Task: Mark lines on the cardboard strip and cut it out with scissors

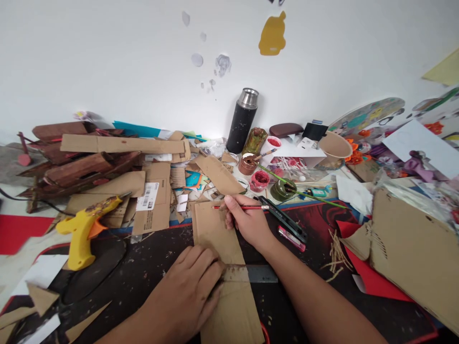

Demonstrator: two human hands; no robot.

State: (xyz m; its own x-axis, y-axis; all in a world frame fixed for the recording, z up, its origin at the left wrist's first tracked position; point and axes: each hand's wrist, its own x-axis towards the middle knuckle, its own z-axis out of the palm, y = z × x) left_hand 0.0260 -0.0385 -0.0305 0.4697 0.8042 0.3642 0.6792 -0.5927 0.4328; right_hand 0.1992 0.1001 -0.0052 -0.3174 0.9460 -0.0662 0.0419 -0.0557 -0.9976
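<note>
A long strip of brown cardboard (238, 315) lies on the dark mat in front of me. Across it rests a metal ruler (263, 274), and my left hand (195, 282) presses on the ruler's left end with its fingers together over the cardboard. My right hand (245, 217) is closed round a red pencil (251, 207) near the strip's upper end. The pencil lies roughly level, its pointed end to the left above the cardboard. The undersides of the left fingers are hidden.
A yellow glue gun (82, 234) lies at the left. Beyond the mat stand a black thermos (243, 122) and open paint jars (259, 180). A dark green cutter (283, 220) and a pink one (291, 238) lie right of my right hand. Cardboard scraps surround the mat.
</note>
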